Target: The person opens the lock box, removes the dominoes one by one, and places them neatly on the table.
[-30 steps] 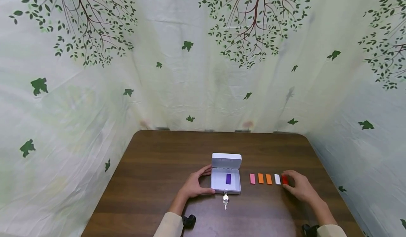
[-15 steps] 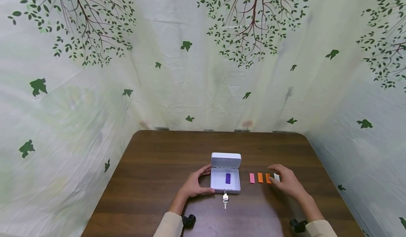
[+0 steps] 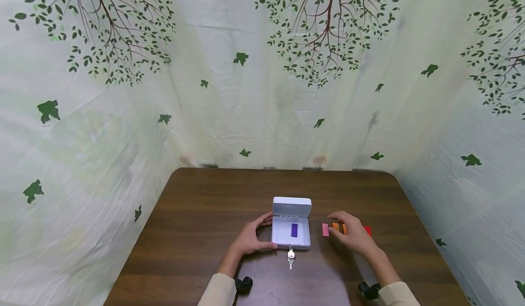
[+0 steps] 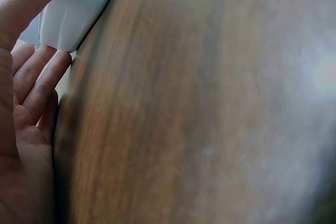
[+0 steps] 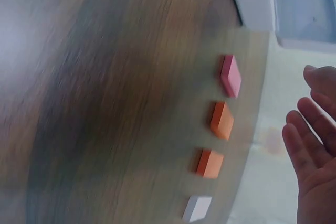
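A small white lockbox (image 3: 291,240) stands on the table with its lid raised, and one purple block (image 3: 294,230) lies inside. Keys (image 3: 291,257) hang from its front lock. My left hand (image 3: 253,238) grips the box's left side, thumb at the front corner and fingers toward the back. To the right, my right hand (image 3: 353,234) hovers over a row of blocks and holds nothing; its fingers are mostly straight in the right wrist view. The row has a pink block (image 5: 231,76), two orange blocks (image 5: 222,121), a white block (image 5: 197,209) and a red block (image 3: 368,230).
The brown wooden table (image 3: 205,196) extends around the box and the blocks. Behind and beside it hangs a pale curtain (image 3: 262,105) printed with trees and leaves. A black wrist camera (image 3: 244,286) sits on the left wrist.
My right hand has moved left along the row, from the red block past the white one to above the orange blocks. The red block stays on the table. My left hand stays on the lockbox.
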Demonstrator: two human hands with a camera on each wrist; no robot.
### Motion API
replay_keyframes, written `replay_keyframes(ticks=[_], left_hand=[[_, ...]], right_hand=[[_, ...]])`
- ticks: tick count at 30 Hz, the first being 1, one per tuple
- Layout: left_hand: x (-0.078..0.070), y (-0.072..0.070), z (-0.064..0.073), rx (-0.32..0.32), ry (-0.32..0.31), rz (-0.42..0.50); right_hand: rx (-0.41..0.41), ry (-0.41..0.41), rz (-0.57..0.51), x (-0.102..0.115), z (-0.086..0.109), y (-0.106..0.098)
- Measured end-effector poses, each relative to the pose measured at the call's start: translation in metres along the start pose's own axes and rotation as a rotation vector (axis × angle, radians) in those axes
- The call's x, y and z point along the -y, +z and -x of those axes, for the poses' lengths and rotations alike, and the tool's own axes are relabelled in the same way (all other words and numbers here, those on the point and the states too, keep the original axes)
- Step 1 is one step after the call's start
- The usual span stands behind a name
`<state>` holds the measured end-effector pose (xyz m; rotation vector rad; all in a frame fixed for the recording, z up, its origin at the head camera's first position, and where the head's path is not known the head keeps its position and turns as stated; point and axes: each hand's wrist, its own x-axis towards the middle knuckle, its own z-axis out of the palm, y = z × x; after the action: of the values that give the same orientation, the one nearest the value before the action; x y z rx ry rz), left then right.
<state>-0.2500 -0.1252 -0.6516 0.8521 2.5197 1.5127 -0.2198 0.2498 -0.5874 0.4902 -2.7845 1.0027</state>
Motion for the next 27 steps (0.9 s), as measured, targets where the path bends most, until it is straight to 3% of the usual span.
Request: replay_keyframes(ticks=[13,18,27], left_hand=[[0.003,0.0,0.0,-0.004,0.005,-0.012],[0.004,0.0,0.002,-0.016,0.034,-0.015],[0.002,0.0,0.001,0.0,-0.003,-0.007]], right_hand=[[-0.038,-0.092,0.015,0.029,-0.013,0.026],[0.011,-0.08,-0.019,0.041,-0.017,0.034],[0.116,-0.033,0.032,0.051,-0.022,0.05]])
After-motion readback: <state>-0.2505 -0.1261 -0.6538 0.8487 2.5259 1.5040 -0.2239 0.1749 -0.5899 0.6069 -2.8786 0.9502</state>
